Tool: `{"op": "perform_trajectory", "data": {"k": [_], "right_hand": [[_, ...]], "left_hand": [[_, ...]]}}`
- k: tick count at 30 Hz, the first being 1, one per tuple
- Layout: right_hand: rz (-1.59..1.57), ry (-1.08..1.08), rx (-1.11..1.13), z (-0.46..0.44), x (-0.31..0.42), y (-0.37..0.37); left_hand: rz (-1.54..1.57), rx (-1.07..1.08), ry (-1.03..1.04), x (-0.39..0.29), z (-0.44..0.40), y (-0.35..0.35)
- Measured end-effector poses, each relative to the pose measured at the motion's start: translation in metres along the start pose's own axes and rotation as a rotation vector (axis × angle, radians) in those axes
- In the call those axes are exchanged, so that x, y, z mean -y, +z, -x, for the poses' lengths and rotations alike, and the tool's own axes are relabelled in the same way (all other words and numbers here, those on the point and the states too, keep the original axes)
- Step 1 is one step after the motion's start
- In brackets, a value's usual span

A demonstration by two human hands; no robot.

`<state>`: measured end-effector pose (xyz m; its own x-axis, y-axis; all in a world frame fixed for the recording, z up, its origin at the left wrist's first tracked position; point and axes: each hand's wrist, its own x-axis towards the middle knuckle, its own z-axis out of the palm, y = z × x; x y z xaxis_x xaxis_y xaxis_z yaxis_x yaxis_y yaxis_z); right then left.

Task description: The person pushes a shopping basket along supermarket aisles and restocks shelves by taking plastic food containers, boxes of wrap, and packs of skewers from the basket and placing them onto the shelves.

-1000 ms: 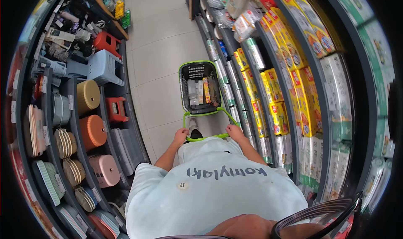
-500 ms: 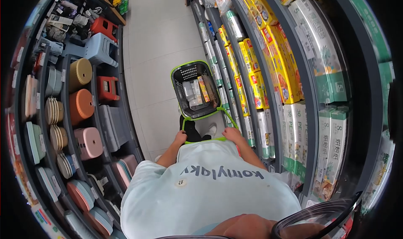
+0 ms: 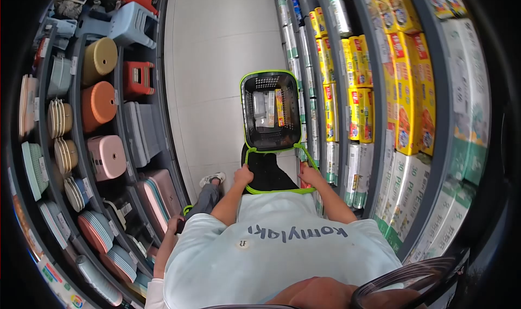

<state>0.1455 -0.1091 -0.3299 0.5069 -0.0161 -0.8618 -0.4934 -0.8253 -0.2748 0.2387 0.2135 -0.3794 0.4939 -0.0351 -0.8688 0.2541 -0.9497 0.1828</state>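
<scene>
My left hand is closed around the left side of a green basket handle. On the right side of the same handle, the fingers of my right hand are curled. A small red thing shows beside my right hand; I cannot tell whether it is held. The handle joins a black shopping basket with a green rim, ahead of my body. Inside it lie a yellow-orange box, a clear plastic pack and pale packages.
Shelves at left hold plastic stools, basins and chopping boards. Yellow boxes and rolls fill the right shelves. Another person's hand and shoe are close on my left. Grey floor tiles run ahead.
The shelves have slid outward and down in view, and the basket appears farther right. Another person's arm, leg and shoe have come into view at left. Both hands stay on the handle.
</scene>
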Motion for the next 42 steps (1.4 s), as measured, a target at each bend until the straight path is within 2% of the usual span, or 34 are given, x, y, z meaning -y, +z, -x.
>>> {"op": "perform_trajectory", "data": {"k": [4, 6, 7, 9, 10, 12, 13, 15, 16, 18, 23, 29, 33, 35, 36, 38, 39, 42], "right_hand": [[-0.053, 0.03, 0.077, -0.046, -0.015, 0.023], [-0.245, 0.115, 0.111, -0.066, -0.013, 0.026], [-0.247, 0.121, 0.123, -0.085, -0.022, 0.039], [-0.095, -0.075, -0.135, -0.126, -0.035, 0.062], [-0.078, -0.006, -0.07, -0.142, -0.028, 0.053], [-0.132, 0.012, -0.11, -0.178, -0.012, 0.035], [-0.182, 0.029, -0.148, -0.193, -0.003, 0.027], [-0.317, -0.004, -0.218, -0.228, 0.015, 0.004], [-0.324, 0.002, -0.213, -0.242, 0.023, -0.007], [-0.567, 0.018, -0.223, -0.271, 0.038, -0.029], [-0.502, 0.069, -0.24, -0.323, 0.063, -0.049], [-0.401, 0.176, -0.229, -0.378, 0.045, -0.026], [-0.402, 0.238, -0.192, -0.418, 0.032, -0.001], [-0.473, 0.247, -0.156, -0.441, 0.034, 0.005], [-0.489, 0.267, -0.122, -0.46, 0.029, 0.016], [-0.47, 0.281, -0.127, -0.493, 0.032, 0.027], [-0.446, 0.291, -0.138, -0.511, 0.032, 0.034], [-0.443, 0.278, -0.093, -0.569, 0.035, 0.055]], "left_hand": [[-0.039, -0.013, -0.034, 0.002, 0.0, 0.005], [-0.034, -0.018, -0.017, 0.012, 0.001, 0.003], [-0.051, 0.005, -0.007, 0.018, 0.004, 0.002], [-0.078, 0.034, 0.007, 0.023, 0.002, -0.008], [-0.024, 0.029, 0.009, 0.024, 0.002, -0.013], [0.073, 0.004, 0.036, 0.029, -0.014, -0.013], [0.065, 0.011, 0.035, 0.03, -0.017, -0.018], [-0.03, 0.113, 0.162, 0.029, -0.02, -0.031], [-0.056, 0.087, 0.191, 0.028, -0.019, -0.036], [-0.065, 0.109, 0.201, 0.022, -0.021, -0.055], [0.04, 0.169, 0.234, 0.035, -0.042, -0.079], [-0.067, 0.235, 0.238, 0.032, -0.063, -0.128], [-0.046, 0.288, 0.157, 0.028, -0.091, -0.144], [0.077, 0.004, 0.323, 0.026, -0.117, -0.142], [0.074, 0.009, 0.317, 0.018, -0.129, -0.145], [0.038, -0.139, 0.396, -0.009, -0.158, -0.149], [0.04, -0.132, 0.388, -0.015, -0.175, -0.142], [0.35, 0.06, 0.365, -0.024, -0.206, -0.117]]}}
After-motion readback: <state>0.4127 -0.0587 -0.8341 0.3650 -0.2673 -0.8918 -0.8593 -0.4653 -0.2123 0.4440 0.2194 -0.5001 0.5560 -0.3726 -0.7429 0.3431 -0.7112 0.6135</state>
